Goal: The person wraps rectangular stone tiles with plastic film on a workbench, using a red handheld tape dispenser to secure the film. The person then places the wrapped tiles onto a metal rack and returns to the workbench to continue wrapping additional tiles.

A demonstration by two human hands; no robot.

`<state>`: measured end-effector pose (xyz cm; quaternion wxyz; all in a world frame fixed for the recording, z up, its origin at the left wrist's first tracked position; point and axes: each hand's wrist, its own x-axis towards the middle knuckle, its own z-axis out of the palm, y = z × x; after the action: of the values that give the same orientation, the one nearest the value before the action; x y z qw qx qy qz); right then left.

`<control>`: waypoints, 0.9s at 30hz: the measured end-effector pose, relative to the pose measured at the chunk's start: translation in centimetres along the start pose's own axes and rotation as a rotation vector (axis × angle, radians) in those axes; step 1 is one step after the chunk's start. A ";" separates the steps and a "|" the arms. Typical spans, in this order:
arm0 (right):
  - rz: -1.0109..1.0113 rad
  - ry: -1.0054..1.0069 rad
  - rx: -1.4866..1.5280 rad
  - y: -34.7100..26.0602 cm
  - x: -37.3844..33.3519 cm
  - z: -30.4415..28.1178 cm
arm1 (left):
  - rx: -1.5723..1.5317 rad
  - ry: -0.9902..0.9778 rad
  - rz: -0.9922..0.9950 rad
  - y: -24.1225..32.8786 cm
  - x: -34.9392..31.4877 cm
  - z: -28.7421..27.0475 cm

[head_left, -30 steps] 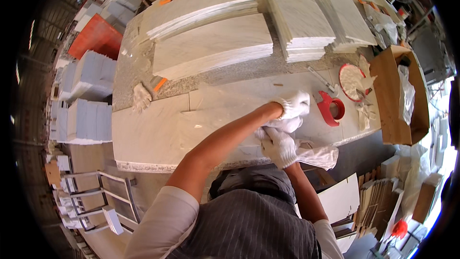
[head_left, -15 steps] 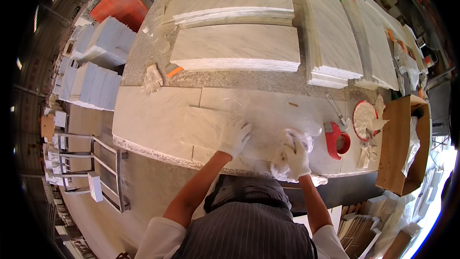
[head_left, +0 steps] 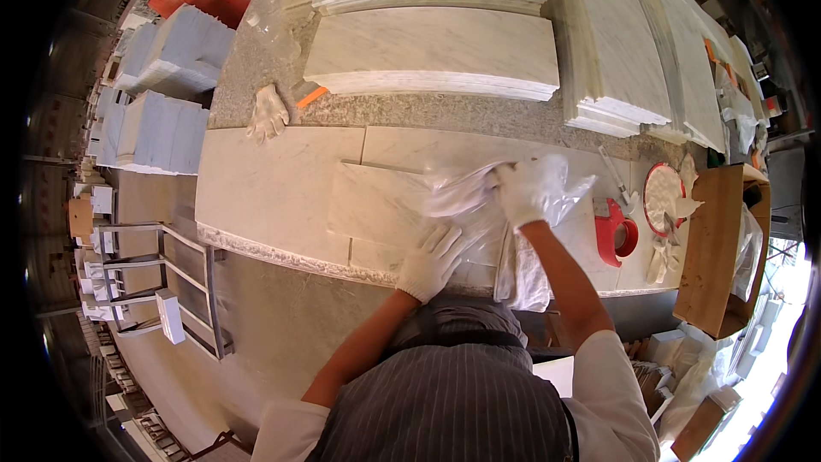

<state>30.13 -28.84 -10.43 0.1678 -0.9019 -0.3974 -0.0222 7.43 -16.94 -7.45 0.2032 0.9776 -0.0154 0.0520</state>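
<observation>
My left hand (head_left: 430, 263), in a white knit glove, lies with fingers spread on the near edge of a pale marble slab (head_left: 372, 198). Farther right, my right hand (head_left: 520, 192), gloved too, is closed on a white cloth (head_left: 457, 195) over the slab's right part. Clear plastic film (head_left: 560, 190) bunches around that hand, and I cannot tell whether it is also gripped. More white fabric or film (head_left: 523, 278) trails down to the table's front edge beneath my right forearm. The slab rests on larger pale panels (head_left: 265, 180).
Stacked marble slabs (head_left: 432, 44) lie farther back. An empty glove (head_left: 268, 113) and an orange-handled scraper (head_left: 312, 97) are at the left. To the right are a red tape dispenser (head_left: 609, 235), a tub of white paste (head_left: 663, 192) and a cardboard box (head_left: 710, 248). A metal cart frame (head_left: 209, 299) stands left.
My right hand has moved away from me with the cloth, up over the slab, and the plastic film is bunched up. My left hand has shifted slightly. The whole view has tilted a little.
</observation>
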 end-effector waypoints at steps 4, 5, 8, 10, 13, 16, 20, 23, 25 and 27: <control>0.366 0.090 0.628 -2.8 1.8 -2.1 | -0.081 0.025 -0.047 -0.4 -0.6 -0.2; 0.339 0.138 0.829 -6.4 1.0 -2.8 | -0.090 0.040 -0.059 -0.4 -1.0 0.0; 0.160 0.111 0.937 -10.8 -0.3 -3.1 | -0.070 -0.077 -0.035 -1.1 -1.0 -0.5; -0.127 -0.158 0.345 -9.2 0.1 -1.1 | -0.101 -0.030 -0.018 -1.5 -1.5 -0.4; 0.149 -0.101 0.127 -2.1 4.3 -0.6 | -0.089 0.002 0.028 -0.7 -1.4 -0.8; 0.458 -0.316 0.093 4.3 7.1 -4.4 | -0.090 0.031 0.073 -2.0 -0.7 -1.0; 0.338 -0.298 0.694 1.6 3.5 -11.5 | -0.124 0.042 0.070 -2.3 -0.4 -1.7; 0.248 -0.747 0.680 -3.3 -2.0 -16.8 | -0.179 0.024 0.059 -2.8 -0.5 -1.4; 0.110 -0.830 0.525 -4.4 -5.5 -16.0 | -0.193 0.077 0.084 -2.7 0.1 -1.7; 0.080 -0.756 0.346 -4.7 -6.8 -13.5 | -0.238 0.104 0.099 -2.8 0.6 -1.7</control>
<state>23.35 -34.99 2.50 0.1597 -0.8199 -0.3933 0.3842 8.00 -13.73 -6.91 0.3154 0.9407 -0.0590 0.1104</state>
